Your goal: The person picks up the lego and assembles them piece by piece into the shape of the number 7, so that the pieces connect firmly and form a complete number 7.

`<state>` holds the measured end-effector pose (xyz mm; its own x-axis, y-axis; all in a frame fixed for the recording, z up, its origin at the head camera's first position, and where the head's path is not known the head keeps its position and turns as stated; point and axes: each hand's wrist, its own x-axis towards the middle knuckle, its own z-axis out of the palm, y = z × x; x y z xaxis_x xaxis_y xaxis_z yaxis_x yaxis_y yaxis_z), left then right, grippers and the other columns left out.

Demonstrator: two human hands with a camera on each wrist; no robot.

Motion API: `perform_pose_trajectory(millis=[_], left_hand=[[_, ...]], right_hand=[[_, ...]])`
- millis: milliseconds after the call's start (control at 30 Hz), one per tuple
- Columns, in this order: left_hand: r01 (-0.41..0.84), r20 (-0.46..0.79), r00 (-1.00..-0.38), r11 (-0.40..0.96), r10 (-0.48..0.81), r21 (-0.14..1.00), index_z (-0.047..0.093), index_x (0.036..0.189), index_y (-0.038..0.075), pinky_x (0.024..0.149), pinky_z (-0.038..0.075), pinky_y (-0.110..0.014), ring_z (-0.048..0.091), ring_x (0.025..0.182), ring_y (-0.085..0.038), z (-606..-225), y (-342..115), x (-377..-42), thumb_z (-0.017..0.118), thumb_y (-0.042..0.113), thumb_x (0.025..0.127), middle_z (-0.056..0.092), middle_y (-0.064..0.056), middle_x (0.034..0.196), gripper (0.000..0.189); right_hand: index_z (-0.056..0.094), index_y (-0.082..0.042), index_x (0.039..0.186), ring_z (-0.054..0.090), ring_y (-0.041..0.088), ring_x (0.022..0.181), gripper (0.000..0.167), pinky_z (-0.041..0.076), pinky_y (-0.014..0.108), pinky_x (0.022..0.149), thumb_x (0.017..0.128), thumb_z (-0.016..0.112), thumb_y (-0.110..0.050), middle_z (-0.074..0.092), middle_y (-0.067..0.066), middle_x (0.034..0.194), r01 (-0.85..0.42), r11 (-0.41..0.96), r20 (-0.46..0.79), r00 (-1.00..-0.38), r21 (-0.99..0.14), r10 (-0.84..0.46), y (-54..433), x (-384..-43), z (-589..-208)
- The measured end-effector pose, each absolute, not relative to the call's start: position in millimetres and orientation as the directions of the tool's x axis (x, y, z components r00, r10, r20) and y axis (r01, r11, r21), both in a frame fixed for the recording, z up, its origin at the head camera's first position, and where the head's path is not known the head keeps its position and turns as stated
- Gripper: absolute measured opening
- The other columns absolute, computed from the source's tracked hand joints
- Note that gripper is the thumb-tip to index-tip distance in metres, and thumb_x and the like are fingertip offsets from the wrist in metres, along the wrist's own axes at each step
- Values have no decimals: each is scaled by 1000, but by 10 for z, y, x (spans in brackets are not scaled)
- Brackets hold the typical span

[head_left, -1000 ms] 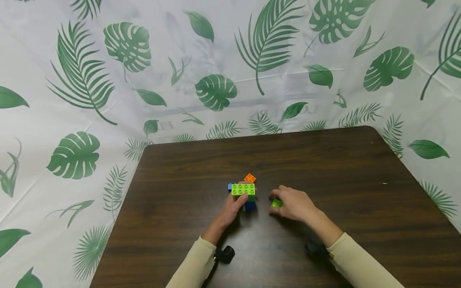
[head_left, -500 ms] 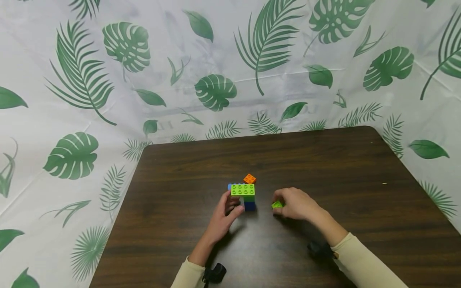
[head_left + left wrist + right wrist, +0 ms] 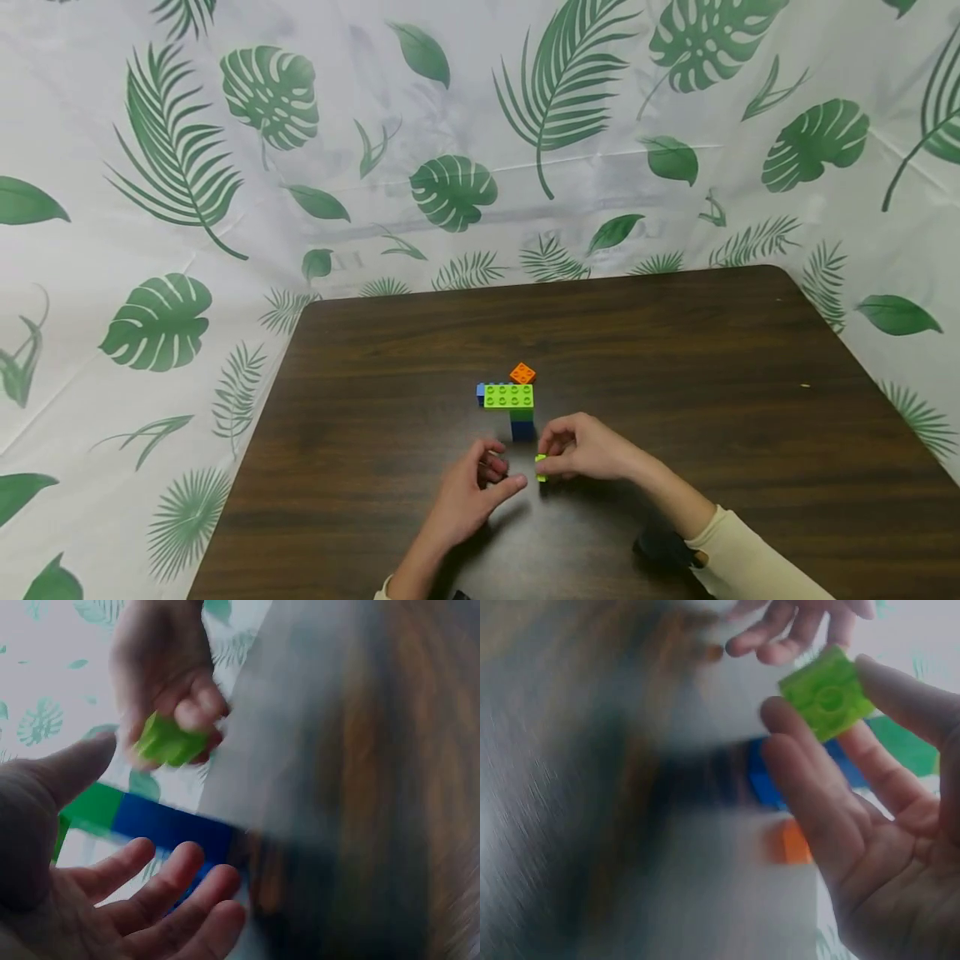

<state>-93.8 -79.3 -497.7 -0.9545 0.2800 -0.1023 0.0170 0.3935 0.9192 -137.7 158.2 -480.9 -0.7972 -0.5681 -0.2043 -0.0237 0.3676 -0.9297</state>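
Note:
A small lime-green toy building brick (image 3: 541, 468) is pinched between the thumb and fingers of my right hand (image 3: 588, 450), held in front of a stack. In the right wrist view, the hollow underside of this brick (image 3: 829, 694) shows a round tube. My left hand (image 3: 468, 496) is just left of it, fingers loosely bent, holding nothing. Behind both hands stands the stack: a long lime-green brick (image 3: 508, 396) on top, a green brick (image 3: 522, 414) under its right end, and a dark blue brick (image 3: 522, 430) below. The left wrist view shows the left fingers apart from the pinched brick (image 3: 171, 742).
A blue brick (image 3: 481, 394) shows behind the stack's left end, mostly hidden. An orange brick (image 3: 522, 372) lies just beyond the stack. All of this is on a dark wood-grain table (image 3: 675, 350), with a leaf-print cloth (image 3: 337, 150) hanging behind.
My left hand has let go of the stack and drawn back toward the near edge. My right hand has brought the small lime-green brick leftward and nearer, close to the left hand.

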Motion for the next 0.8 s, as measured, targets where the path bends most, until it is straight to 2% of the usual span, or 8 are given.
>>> perform_pose_trajectory(millis=[133,267,433,633,700,800], left_hand=[[-33,-147,-937,339,316,940,62,116,9,61,52,-30,65,77,-19,-4996,-708,-880,73,32,89,68,-3,92,37],[-126,-207,-909,236,362,963,65,115,8,55,54,-34,67,74,-27,-5019,-664,-875,71,24,92,69,-5,89,29],[-171,-232,-901,192,368,966,67,114,6,56,56,-36,68,73,-29,-5041,-643,-891,72,25,91,68,-6,86,31],[-162,-206,-916,152,345,975,62,112,0,58,56,-33,63,72,-21,-5093,-667,-911,72,16,91,63,-8,89,29],[-182,-206,-917,103,341,978,60,112,-1,61,57,-34,62,74,-20,-5103,-693,-920,71,13,90,62,-8,91,29],[-234,-225,-915,13,335,972,55,114,-2,66,58,-37,63,78,-20,-5090,-749,-948,72,11,90,62,-9,93,31]], right_hand=[[66,-3,94,68,29,74,20,58,47,66,87,76,-19,67,8,82,80,264,-218,-808,-961,-548,1507,-1333,-4858],[67,-3,94,67,27,73,20,57,50,66,89,74,-20,69,12,83,120,238,-233,-814,-964,-533,1459,-1303,-4891],[67,-3,94,68,28,74,20,57,49,65,90,73,-23,70,12,83,123,252,-244,-809,-960,-535,1438,-1279,-4880],[69,-1,101,72,28,74,32,58,46,63,98,61,-32,72,13,89,120,278,-265,-779,-953,-568,1534,-1382,-4909],[69,1,102,72,28,73,35,58,45,63,99,59,-33,72,14,89,103,300,-262,-787,-948,-558,1593,-1455,-4910],[68,2,102,71,27,71,34,58,42,62,99,59,-30,72,14,87,36,350,-222,-832,-936,-508,1661,-1573,-4907]])
